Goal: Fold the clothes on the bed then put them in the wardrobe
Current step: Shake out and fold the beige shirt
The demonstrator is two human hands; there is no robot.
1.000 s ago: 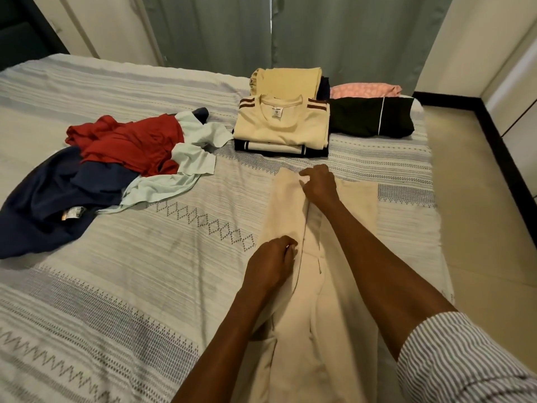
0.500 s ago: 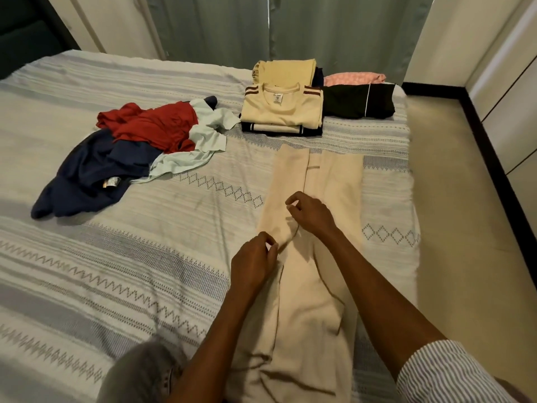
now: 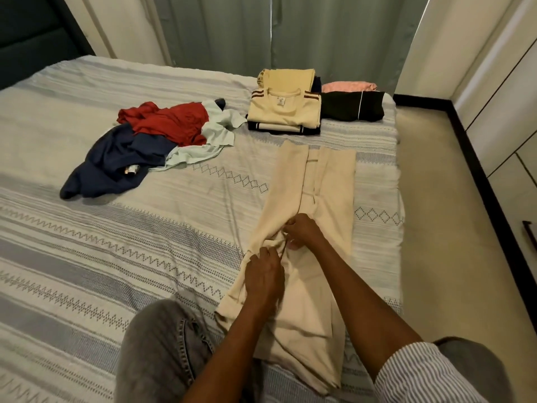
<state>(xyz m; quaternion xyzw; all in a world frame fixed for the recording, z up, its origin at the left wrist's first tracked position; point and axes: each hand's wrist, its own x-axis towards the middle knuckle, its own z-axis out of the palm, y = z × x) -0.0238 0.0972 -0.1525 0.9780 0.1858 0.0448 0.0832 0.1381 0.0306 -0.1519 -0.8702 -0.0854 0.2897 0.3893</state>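
Grey-green curtains (image 3: 290,33) hang behind a bed (image 3: 116,242) covered in a pale striped spread with zigzag and diamond bands, and every place below is given relative to the cream trousers (image 3: 322,181) that lie lengthwise along the bed's right-hand side. Both hands work at the middle of these trousers, where the cloth is bunched into a ridge. The right hand (image 3: 302,231) has its fingers curled, pinching the gathered fabric at the far side of the bunch. The left hand (image 3: 263,276) sits just nearer the person, touching the same bunch, its fingers bent down onto the fabric and its fingertips gripping the fold. Beyond the far end of the trousers, close to it, is a folded stack topped by a cream shirt with dark shoulder stripes (image 3: 286,109); a folded tan garment (image 3: 287,78) lies behind that. To the right of that stack rests a folded black garment with a white line (image 3: 353,107), with a pink item (image 3: 347,86) behind it. Well to the left of the trousers sprawls an unfolded heap: a red garment (image 3: 171,123), a pale mint one (image 3: 209,138) and a navy one (image 3: 116,167). A knee in grey jeans (image 3: 162,350) rests on the bed beside the near end of the trousers. A striped sleeve (image 3: 418,376) covers the right upper arm. Right of the trousers, past the bed's edge, runs a beige floor (image 3: 444,228).
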